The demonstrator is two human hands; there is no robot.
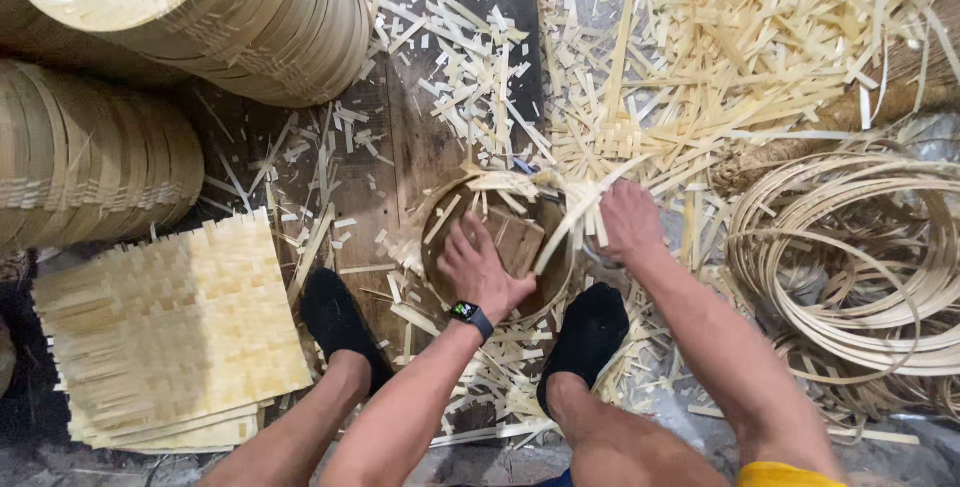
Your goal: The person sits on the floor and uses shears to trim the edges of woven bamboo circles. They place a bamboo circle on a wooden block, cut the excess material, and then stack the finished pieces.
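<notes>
- Bare knees and forearms fill the bottom edge, and both feet in black socks (340, 322) rest on the dark plank floor (420, 137).
- My left hand (482, 269), a dark watch on its wrist, lies flat with fingers spread, pressing on a small wooden block (518, 239).
- That block sits inside a round bamboo hoop (560, 277) between my feet, on pale woven strips.
- My right hand (628, 222) closes around the loose ends of flat strips (572, 219) at the hoop's right rim.
- Short pale offcuts (700, 57) litter the floor, thin and splintery.
- Square woven mats (170, 332) are stacked at left.
- Stacked round rimmed trays (260, 17) lie on their sides above.
- Coiled thin bamboo rings (860, 267) are heaped at right.
</notes>
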